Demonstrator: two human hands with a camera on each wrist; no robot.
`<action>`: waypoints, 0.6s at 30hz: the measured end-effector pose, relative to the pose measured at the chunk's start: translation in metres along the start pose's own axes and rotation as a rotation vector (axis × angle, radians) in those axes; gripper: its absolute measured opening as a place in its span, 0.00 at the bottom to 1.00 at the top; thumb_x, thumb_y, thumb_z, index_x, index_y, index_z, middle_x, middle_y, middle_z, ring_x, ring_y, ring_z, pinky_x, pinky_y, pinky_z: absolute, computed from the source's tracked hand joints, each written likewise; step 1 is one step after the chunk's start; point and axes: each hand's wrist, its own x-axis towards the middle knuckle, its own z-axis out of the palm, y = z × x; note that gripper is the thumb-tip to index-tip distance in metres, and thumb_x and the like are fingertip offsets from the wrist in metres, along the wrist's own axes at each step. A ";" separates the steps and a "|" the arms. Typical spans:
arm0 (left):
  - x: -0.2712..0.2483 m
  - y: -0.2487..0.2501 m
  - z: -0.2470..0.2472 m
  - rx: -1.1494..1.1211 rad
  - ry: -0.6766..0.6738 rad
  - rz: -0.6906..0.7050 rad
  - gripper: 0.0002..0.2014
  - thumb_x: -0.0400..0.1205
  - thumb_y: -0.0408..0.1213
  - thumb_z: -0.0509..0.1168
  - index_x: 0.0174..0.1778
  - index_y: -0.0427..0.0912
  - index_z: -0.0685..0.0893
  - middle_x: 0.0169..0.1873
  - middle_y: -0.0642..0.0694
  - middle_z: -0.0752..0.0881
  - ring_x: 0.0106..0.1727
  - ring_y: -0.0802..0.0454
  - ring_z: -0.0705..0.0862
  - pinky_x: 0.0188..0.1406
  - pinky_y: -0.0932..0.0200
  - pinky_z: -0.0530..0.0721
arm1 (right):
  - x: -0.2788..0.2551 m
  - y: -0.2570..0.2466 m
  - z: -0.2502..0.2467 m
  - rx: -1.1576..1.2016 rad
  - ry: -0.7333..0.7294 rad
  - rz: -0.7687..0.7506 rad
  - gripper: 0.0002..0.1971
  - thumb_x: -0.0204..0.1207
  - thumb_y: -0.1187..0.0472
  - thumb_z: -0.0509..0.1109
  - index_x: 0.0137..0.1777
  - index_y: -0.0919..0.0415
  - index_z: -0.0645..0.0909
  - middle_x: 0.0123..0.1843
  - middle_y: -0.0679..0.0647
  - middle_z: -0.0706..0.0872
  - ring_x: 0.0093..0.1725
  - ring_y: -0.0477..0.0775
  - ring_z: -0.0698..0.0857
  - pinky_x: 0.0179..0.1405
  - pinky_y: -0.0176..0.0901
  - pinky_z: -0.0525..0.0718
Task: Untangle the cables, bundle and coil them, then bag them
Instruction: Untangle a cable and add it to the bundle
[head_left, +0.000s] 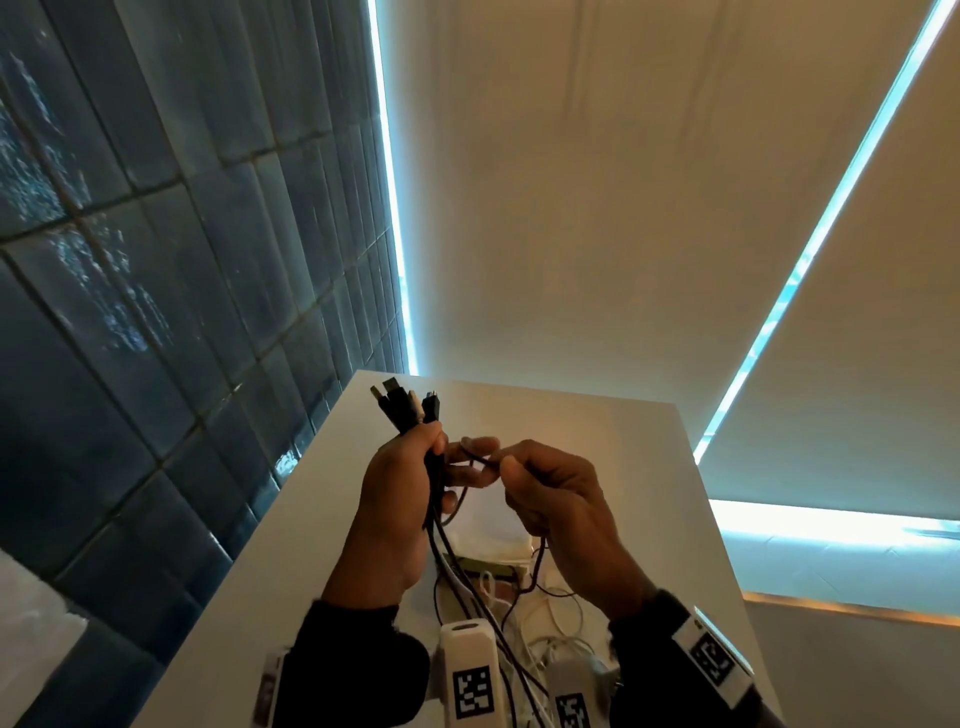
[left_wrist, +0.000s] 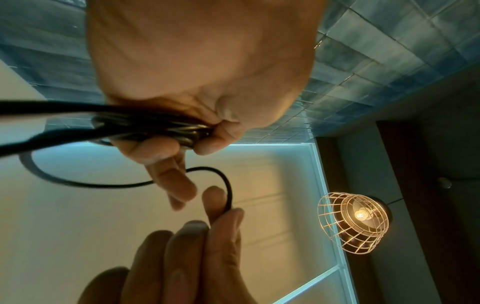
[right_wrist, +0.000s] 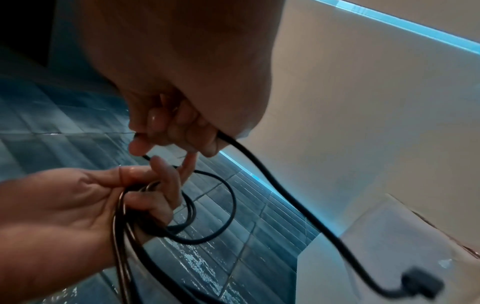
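- Left hand (head_left: 397, 512): fingers curled round bundle of black cables (head_left: 436, 483), held above white table (head_left: 649, 467); connector ends (head_left: 405, 402) fanned out above fist
- Right hand (head_left: 558, 499): thumb and fingertips pinching single black cable (right_wrist: 272, 185), looped across to left hand
- White cables (head_left: 550, 623): loose on table, below both hands
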 end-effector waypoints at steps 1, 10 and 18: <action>0.000 0.000 -0.001 -0.033 -0.025 -0.001 0.14 0.87 0.38 0.52 0.33 0.44 0.67 0.41 0.38 0.92 0.31 0.50 0.85 0.30 0.56 0.69 | -0.001 -0.001 0.001 -0.019 -0.025 -0.006 0.11 0.80 0.61 0.64 0.43 0.67 0.85 0.26 0.42 0.76 0.25 0.43 0.65 0.23 0.36 0.60; -0.008 0.005 0.003 -0.361 -0.099 0.139 0.16 0.86 0.38 0.53 0.31 0.45 0.67 0.24 0.48 0.71 0.24 0.53 0.70 0.29 0.59 0.72 | -0.015 0.055 -0.026 -0.154 -0.072 0.253 0.13 0.84 0.66 0.62 0.40 0.70 0.82 0.26 0.39 0.76 0.28 0.37 0.69 0.31 0.23 0.68; -0.008 0.011 -0.006 -0.346 -0.098 0.175 0.16 0.85 0.36 0.52 0.28 0.48 0.64 0.23 0.52 0.61 0.22 0.56 0.56 0.25 0.60 0.56 | -0.049 0.096 -0.082 -0.512 0.007 0.346 0.16 0.81 0.57 0.63 0.33 0.62 0.80 0.28 0.46 0.76 0.31 0.42 0.72 0.35 0.36 0.71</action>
